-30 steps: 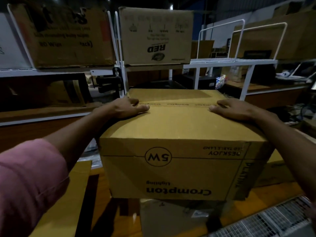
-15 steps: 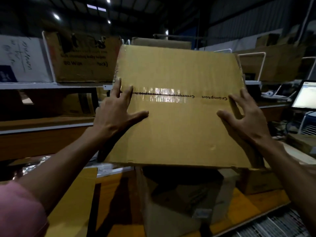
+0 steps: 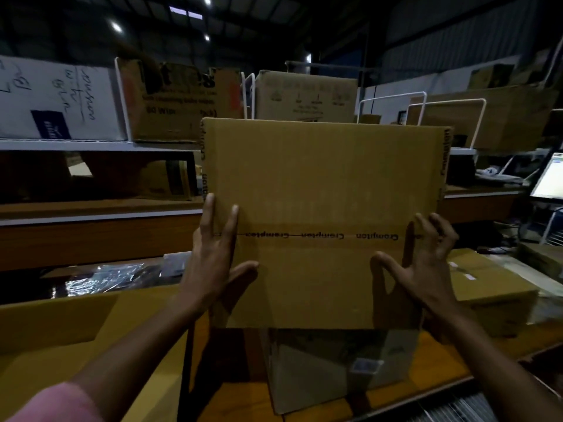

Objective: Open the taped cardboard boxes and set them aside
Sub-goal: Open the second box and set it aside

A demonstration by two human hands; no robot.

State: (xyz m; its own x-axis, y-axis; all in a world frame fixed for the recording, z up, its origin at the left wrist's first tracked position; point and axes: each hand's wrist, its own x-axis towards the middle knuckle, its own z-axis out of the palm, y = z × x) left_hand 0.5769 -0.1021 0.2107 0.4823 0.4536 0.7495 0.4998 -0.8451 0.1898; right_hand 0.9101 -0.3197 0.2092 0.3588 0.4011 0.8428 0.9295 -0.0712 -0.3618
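A brown taped cardboard box [image 3: 323, 184] printed "Crompton" is lifted up in front of me, its taped face turned toward me. The tape seam [image 3: 304, 236] runs across the face from side to side. My left hand [image 3: 213, 260] presses flat on the box's left edge, fingers spread, thumb on the face. My right hand [image 3: 423, 263] grips the right edge the same way. Under the raised box stands another cardboard box [image 3: 338, 370] on the wooden table.
A flat yellow-brown carton [image 3: 54, 333] lies at the left, another closed box [image 3: 493, 290] at the right. White wire shelves [image 3: 91, 144] behind carry several large boxes. A lit screen [image 3: 548, 178] stands far right. Shiny plastic wrap [image 3: 103, 278] lies behind the left carton.
The box went from resting flat with the "5W" side facing me to being tipped up and lifted. Both hands slid down its taped face, and the box now sits higher and farther.
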